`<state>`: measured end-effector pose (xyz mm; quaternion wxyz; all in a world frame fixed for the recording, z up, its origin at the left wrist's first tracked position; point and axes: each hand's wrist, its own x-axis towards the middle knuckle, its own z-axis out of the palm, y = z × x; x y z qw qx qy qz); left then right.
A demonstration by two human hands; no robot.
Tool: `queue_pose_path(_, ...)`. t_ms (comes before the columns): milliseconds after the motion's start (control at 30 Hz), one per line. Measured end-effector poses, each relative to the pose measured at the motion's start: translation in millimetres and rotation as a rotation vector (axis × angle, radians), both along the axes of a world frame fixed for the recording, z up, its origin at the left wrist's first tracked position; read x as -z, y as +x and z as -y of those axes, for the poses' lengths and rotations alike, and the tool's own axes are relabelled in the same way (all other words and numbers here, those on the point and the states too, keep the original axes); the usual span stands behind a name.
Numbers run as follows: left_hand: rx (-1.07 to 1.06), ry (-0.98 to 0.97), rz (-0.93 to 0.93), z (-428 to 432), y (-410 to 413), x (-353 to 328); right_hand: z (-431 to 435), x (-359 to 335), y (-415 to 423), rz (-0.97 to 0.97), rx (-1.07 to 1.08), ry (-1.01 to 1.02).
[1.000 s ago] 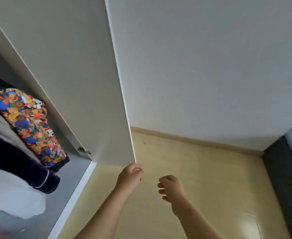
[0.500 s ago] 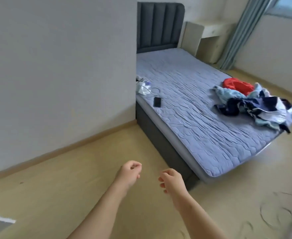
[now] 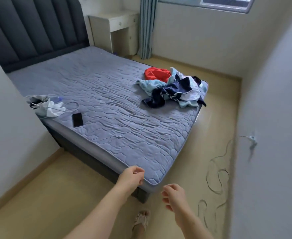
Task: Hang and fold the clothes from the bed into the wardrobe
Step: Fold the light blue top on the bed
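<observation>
Clothes (image 3: 174, 88), a tangled heap of red, pale blue, navy and white fabric, lie right of centre in the frame, by the right edge of the blue-grey quilted bed (image 3: 107, 109). At lower centre we see our left hand (image 3: 131, 178) and right hand (image 3: 173, 195), well apart from the heap, fingers loosely curled, holding nothing. A black phone (image 3: 77, 119) lies left of centre.

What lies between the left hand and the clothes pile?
Head view: only bare bed cover between left hand and clothes pile; phone lies aside.
</observation>
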<state>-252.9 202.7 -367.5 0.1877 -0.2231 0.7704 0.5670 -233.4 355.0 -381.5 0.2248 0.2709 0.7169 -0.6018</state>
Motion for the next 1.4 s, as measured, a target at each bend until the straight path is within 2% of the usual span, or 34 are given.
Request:
queue_pose_path(267, 0.252, -0.044, 0.017, -71.0, -180.5, -3.0, -63.3, -14.9, -146.8, 0.022, 0.161, 0.033)
queue_pose_path(533, 0.363, -0.08, 0.072, -147.4, -289.3, 18.2, -135.4, 2.7, -243.4, 0.092, 0.319, -0.005)
queue_pose_path(733, 0.326, -0.077, 0.081, -229.7, -391.0, 38.8, -215.6, 26.2, -344.7, 0.127, 0.305, -0.014)
queue_pose_path(967, 0.256, -0.093, 0.093, -328.7, -508.2, 22.5, -316.3, 9.6, -483.2, 0.107, 0.234, -0.038)
queue_pose_path(1067, 0.233, -0.117, 0.08, -341.2, -546.7, 18.0, -328.7, 5.9, -529.9, 0.124, 0.168, -0.046)
queue_pose_path(1233, 0.062, -0.132, 0.154, -335.2, -602.6, 31.4, -338.7, 10.3, -607.1, 0.151, 0.037, -0.034)
queue_pose_path(1400, -0.025, -0.062, 0.13, -343.9, -695.2, 46.0, -348.4, 18.2, -711.3, 0.123, -0.044, 0.0)
